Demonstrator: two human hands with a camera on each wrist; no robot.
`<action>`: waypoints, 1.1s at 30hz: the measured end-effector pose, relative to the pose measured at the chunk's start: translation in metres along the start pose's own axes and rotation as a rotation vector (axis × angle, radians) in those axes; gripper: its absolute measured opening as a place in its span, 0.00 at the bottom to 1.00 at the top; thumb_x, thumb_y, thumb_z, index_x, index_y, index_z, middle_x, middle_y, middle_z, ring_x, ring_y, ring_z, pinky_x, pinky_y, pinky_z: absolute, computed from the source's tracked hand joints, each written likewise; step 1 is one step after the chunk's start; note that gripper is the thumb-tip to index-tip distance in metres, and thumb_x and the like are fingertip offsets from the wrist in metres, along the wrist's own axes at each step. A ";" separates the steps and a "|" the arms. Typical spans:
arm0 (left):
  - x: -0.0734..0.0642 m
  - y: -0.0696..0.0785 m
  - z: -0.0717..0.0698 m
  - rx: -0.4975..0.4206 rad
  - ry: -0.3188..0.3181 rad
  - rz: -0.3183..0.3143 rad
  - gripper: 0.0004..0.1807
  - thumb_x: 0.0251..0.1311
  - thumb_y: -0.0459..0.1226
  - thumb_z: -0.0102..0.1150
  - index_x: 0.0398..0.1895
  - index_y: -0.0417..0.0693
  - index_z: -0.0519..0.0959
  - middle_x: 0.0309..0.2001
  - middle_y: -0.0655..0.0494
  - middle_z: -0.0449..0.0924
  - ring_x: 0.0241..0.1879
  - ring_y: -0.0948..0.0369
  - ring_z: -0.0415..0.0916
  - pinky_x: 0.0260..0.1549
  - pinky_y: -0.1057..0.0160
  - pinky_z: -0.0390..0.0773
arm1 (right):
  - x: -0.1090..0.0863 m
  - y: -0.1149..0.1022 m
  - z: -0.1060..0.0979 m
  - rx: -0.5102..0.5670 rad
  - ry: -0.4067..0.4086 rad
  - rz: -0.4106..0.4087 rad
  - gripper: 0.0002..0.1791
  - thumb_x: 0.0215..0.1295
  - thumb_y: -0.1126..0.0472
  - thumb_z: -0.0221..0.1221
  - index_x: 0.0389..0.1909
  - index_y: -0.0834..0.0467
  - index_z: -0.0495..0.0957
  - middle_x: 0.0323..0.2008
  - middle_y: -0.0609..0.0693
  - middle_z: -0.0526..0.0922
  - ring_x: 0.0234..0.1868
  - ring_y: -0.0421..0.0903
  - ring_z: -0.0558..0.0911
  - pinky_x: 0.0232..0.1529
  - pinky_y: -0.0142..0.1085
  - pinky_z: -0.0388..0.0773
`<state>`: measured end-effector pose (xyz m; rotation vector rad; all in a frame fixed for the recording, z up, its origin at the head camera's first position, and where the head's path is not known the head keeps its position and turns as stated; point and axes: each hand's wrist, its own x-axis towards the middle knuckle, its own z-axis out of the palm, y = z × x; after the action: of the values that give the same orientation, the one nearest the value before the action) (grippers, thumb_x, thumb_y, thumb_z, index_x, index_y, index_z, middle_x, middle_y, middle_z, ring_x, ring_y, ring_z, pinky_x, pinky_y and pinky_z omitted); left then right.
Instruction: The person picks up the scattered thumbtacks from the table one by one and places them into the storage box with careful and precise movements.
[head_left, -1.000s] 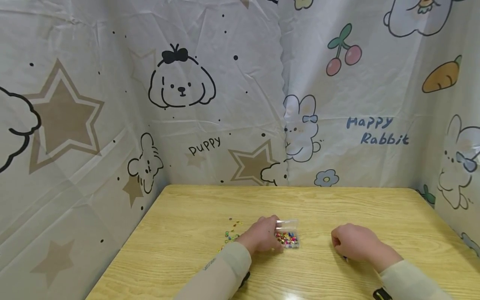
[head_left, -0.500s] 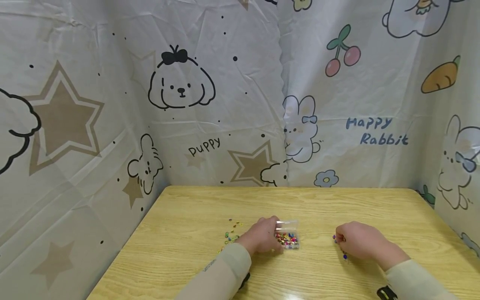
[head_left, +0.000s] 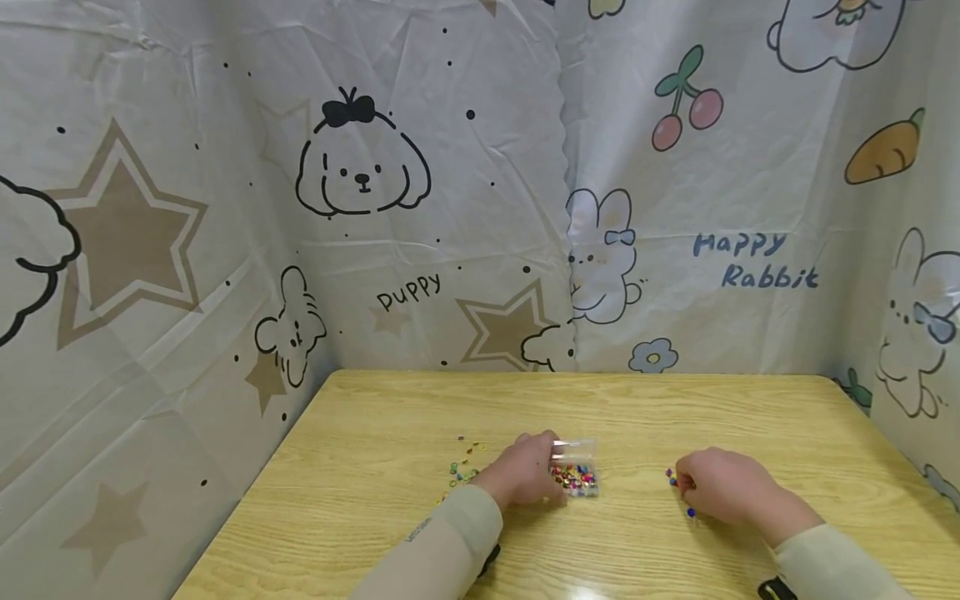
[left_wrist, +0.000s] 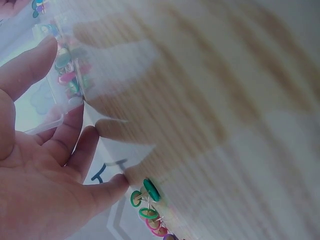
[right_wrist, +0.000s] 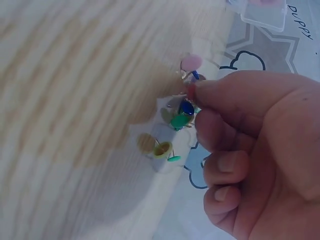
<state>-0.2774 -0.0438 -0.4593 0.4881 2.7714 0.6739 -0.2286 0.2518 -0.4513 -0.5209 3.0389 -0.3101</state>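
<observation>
My left hand (head_left: pixel 528 468) steadies a clear plastic box (head_left: pixel 596 490) with its lid up. Thumb and fingers lie on either side of the box in the left wrist view. Coloured thumbtacks (head_left: pixel 576 477) fill the box. At the right, my right hand (head_left: pixel 723 487) is low at the table, fingers curled. In the right wrist view a red thumbtack (right_wrist: pixel 191 91) is at the tips of its thumb and forefinger, seemingly pinched. Blue (right_wrist: pixel 187 107), green (right_wrist: pixel 180 121) and pink thumbtacks (right_wrist: pixel 191 62) lie close by those fingertips.
More loose thumbtacks (head_left: pixel 453 469) are scattered on the wooden table (head_left: pixel 360 467) left of the box, partly behind the left forearm. A printed cloth (head_left: pixel 450 167) hangs around the table's back and sides.
My right hand has shifted slightly right, so that a few thumbtacks to its left and below have come into view. The left hand and the box have stayed in place.
</observation>
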 end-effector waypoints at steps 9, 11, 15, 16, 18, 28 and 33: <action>0.001 0.000 0.000 -0.001 0.002 0.004 0.42 0.43 0.44 0.84 0.64 0.50 0.73 0.49 0.59 0.75 0.48 0.61 0.72 0.52 0.57 0.76 | 0.007 -0.011 0.003 0.027 0.053 -0.034 0.13 0.62 0.61 0.64 0.23 0.44 0.72 0.20 0.36 0.70 0.22 0.37 0.68 0.27 0.38 0.67; 0.001 0.000 0.000 0.003 0.002 0.004 0.42 0.43 0.44 0.84 0.64 0.50 0.73 0.49 0.59 0.75 0.48 0.61 0.72 0.52 0.57 0.76 | 0.010 -0.017 0.004 0.037 0.065 -0.049 0.13 0.63 0.61 0.64 0.23 0.44 0.73 0.20 0.36 0.70 0.22 0.36 0.68 0.27 0.38 0.68; 0.001 0.000 0.000 0.003 0.003 0.001 0.42 0.43 0.45 0.84 0.63 0.50 0.73 0.49 0.58 0.75 0.48 0.60 0.72 0.52 0.56 0.76 | 0.019 -0.034 0.005 0.066 0.073 -0.068 0.12 0.65 0.59 0.65 0.25 0.44 0.75 0.22 0.35 0.72 0.23 0.35 0.69 0.29 0.38 0.70; 0.002 0.000 0.000 0.001 0.003 -0.001 0.42 0.43 0.45 0.84 0.63 0.50 0.73 0.49 0.58 0.75 0.48 0.60 0.72 0.52 0.56 0.76 | 0.021 -0.038 0.006 0.073 0.074 -0.078 0.11 0.65 0.59 0.65 0.25 0.44 0.75 0.23 0.34 0.73 0.23 0.35 0.69 0.29 0.38 0.71; 0.002 0.000 0.000 -0.001 0.003 0.000 0.41 0.44 0.44 0.83 0.63 0.50 0.73 0.49 0.57 0.75 0.49 0.60 0.73 0.53 0.56 0.76 | 0.027 -0.047 0.007 0.079 0.079 -0.102 0.11 0.66 0.59 0.65 0.26 0.44 0.76 0.23 0.34 0.73 0.24 0.35 0.69 0.30 0.37 0.71; 0.000 0.000 -0.001 0.016 0.002 0.018 0.39 0.44 0.44 0.83 0.61 0.50 0.74 0.49 0.57 0.76 0.50 0.59 0.72 0.51 0.57 0.76 | 0.051 -0.085 0.018 0.041 0.133 -0.167 0.10 0.64 0.59 0.66 0.25 0.45 0.78 0.22 0.33 0.74 0.22 0.35 0.69 0.27 0.36 0.72; -0.001 0.000 -0.002 0.031 0.003 0.018 0.39 0.45 0.45 0.83 0.61 0.51 0.74 0.48 0.58 0.76 0.48 0.61 0.72 0.51 0.58 0.76 | 0.056 -0.090 0.023 0.029 0.118 -0.129 0.10 0.65 0.58 0.67 0.25 0.45 0.80 0.23 0.34 0.77 0.23 0.35 0.71 0.29 0.37 0.74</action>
<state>-0.2773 -0.0448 -0.4578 0.5189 2.7868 0.6375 -0.2500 0.1457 -0.4562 -0.7238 3.1143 -0.4045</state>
